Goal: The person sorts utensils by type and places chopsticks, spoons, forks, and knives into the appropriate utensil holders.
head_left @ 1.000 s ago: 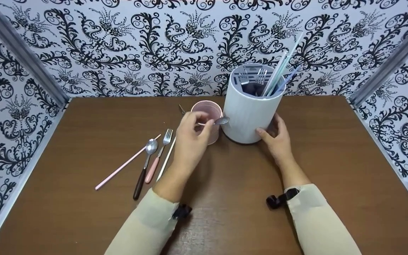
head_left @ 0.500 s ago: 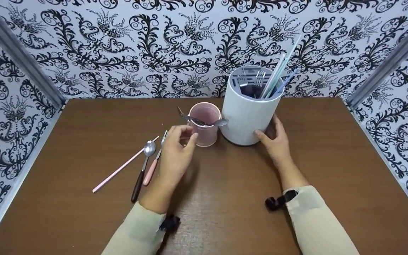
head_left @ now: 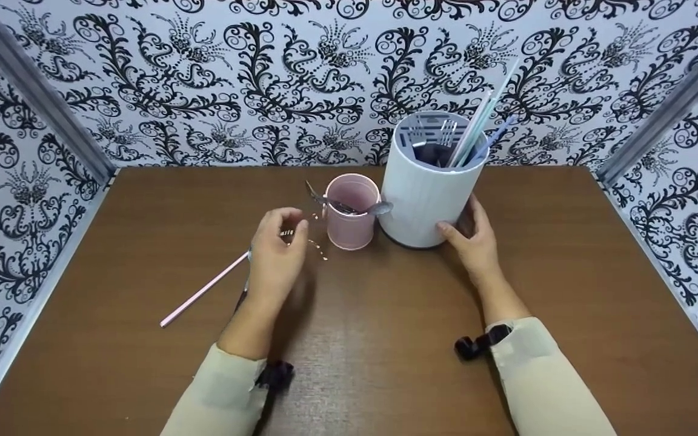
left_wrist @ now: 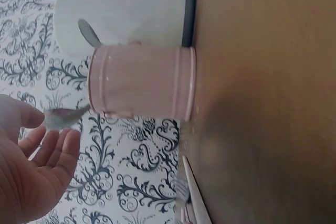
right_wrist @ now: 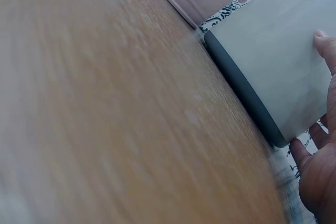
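Note:
My left hand point(head_left: 279, 254) is over the table left of a pink bucket point(head_left: 351, 233), thumb and fingers apart with nothing between them. Across the bucket's rim lie a spoon point(head_left: 380, 208) and a fork point(head_left: 314, 194), each sticking out at one side. Beside the bucket stands a tall white utensil holder point(head_left: 425, 209) with a dark base. My right hand point(head_left: 476, 248) grips its lower right side, thumb in front and fingers round the back. Beneath the left hand, fork tines point(head_left: 288, 232) show, while the pieces lying there are mostly hidden.
A pink stick point(head_left: 203, 290) lies on the table at the left. In the left wrist view a pale stick point(left_wrist: 194, 187) lies near the bucket. Forks point(head_left: 448, 130) and long thin straws point(head_left: 482, 121) stand in the holder. A patterned wall point(head_left: 337, 79) rises behind the table.
My left hand has let go of the spoon across the bucket and moved left and toward me, covering the cutlery on the table. The right hand has kept its hold on the holder.

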Demonstrator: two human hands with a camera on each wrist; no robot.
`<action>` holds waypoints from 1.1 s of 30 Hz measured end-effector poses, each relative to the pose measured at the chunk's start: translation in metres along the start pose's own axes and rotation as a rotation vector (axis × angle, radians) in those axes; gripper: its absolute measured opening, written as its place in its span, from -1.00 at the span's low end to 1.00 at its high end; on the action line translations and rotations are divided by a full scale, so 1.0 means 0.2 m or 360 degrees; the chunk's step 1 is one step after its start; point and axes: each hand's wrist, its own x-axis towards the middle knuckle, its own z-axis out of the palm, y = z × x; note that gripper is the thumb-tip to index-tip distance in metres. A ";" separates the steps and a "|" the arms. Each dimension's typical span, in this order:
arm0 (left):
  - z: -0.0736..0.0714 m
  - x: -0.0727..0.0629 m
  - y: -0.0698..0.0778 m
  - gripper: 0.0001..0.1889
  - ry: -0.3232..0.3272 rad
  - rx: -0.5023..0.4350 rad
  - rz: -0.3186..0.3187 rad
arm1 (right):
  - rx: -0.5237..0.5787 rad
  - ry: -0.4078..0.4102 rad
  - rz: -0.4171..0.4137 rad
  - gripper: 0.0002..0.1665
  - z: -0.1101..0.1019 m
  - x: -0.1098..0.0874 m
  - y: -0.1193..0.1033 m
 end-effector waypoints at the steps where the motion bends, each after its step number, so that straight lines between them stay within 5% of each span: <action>1: -0.01 0.00 -0.01 -0.81 -0.0023 0.0040 -0.0007 | 0.0003 0.0004 -0.0001 0.07 0.00 0.00 0.00; 17: -0.04 0.00 -0.13 -0.54 -0.0489 0.0807 -0.0264 | 0.0032 -0.0009 0.0031 0.06 0.01 -0.01 -0.02; 25: -0.06 -0.04 -0.14 -0.61 -0.0622 0.1130 -0.0236 | 0.0051 -0.0031 0.0027 0.06 0.02 -0.02 -0.05; 33: -0.07 -0.06 -0.15 -0.77 -0.0678 0.1264 -0.0211 | 0.0043 -0.0015 0.0009 0.06 0.00 0.01 0.02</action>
